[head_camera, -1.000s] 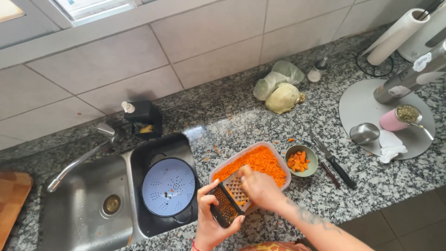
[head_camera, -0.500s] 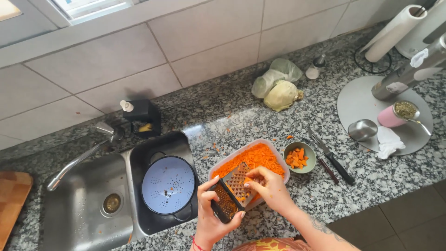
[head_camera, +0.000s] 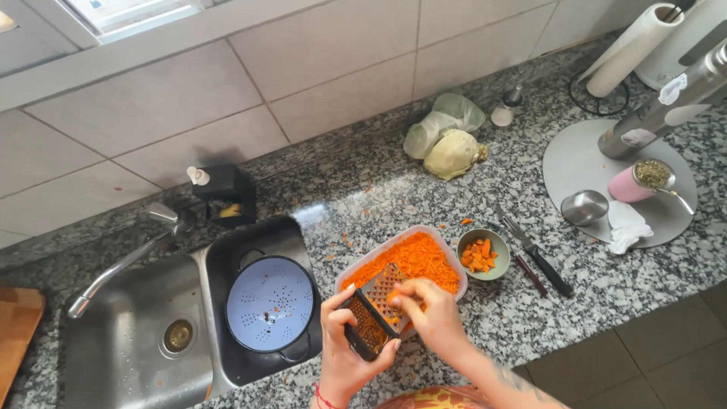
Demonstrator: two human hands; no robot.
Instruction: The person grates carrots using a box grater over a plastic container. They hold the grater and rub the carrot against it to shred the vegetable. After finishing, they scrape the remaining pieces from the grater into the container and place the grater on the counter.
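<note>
Granite, speckled grey and black, makes up the surface (head_camera: pixel 424 189), which runs across the whole view beneath a wall of pale square tiles (head_camera: pixel 318 68). At about 8 o'clock a steel sink (head_camera: pixel 121 356) is set into it, its far left side cut off by the frame edge, with a curved tap (head_camera: pixel 121 261) over it; the smaller basin beside it holds a round pale-blue colander (head_camera: pixel 269 303) with dark rim and handles. At 2 o'clock lies a flat round grey board (head_camera: pixel 575 167) carrying a steel bowl (head_camera: pixel 585 206), a pink cup (head_camera: pixel 640 182) and a crumpled white cloth (head_camera: pixel 627 226); the tall metal object on it is cut off at the edge and hard to identify. Just below centre sits a clear plastic tub (head_camera: pixel 356 269) heaped with shredded orange carrot (head_camera: pixel 413 261). Over its near edge a dark flat grater (head_camera: pixel 375 310) is tilted. The left hand (head_camera: pixel 344 344) is curled closed around the grater's lower end, fingers wrapped over its frame. The right hand (head_camera: pixel 428 310) has its fingertips pinched together against the grater face; whatever piece it presses is hidden under the fingers. At 3 o'clock of the tub, just beside it, a small green bowl (head_camera: pixel 483 254) holds carrot chunks, with a black-handled knife (head_camera: pixel 541 257) beyond.
</note>
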